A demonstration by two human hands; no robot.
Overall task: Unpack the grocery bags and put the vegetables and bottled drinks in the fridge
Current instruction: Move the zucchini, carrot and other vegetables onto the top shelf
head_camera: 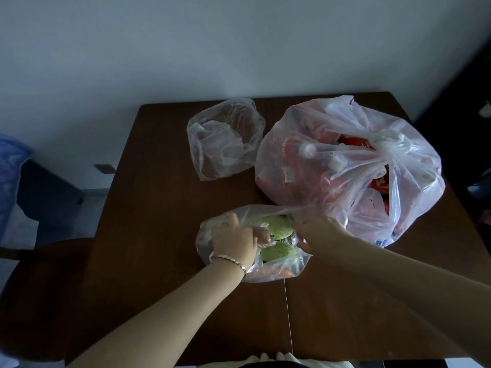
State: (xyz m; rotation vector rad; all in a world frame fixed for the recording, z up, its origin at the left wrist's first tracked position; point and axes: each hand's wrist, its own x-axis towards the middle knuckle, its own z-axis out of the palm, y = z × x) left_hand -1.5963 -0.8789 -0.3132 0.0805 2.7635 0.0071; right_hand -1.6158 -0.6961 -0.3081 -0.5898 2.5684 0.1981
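Note:
A clear plastic bag (228,272) lies on the dark wooden table (159,235), holding pale green vegetables (279,229) and something orange at its near edge. My left hand (233,240), a bracelet on its wrist, reaches inside the bag and grips a green vegetable. My right hand (316,232) pinches the bag's open rim and holds it apart. Behind it to the right stands a large tied white bag (345,168) with bottle caps and red labels showing through.
A slack clear bag (225,139) sits at the back middle of the table. A dark wooden chair (39,288) stands at the left, a blue plastic sheet (10,176) beyond it. The table's near edge is by my body.

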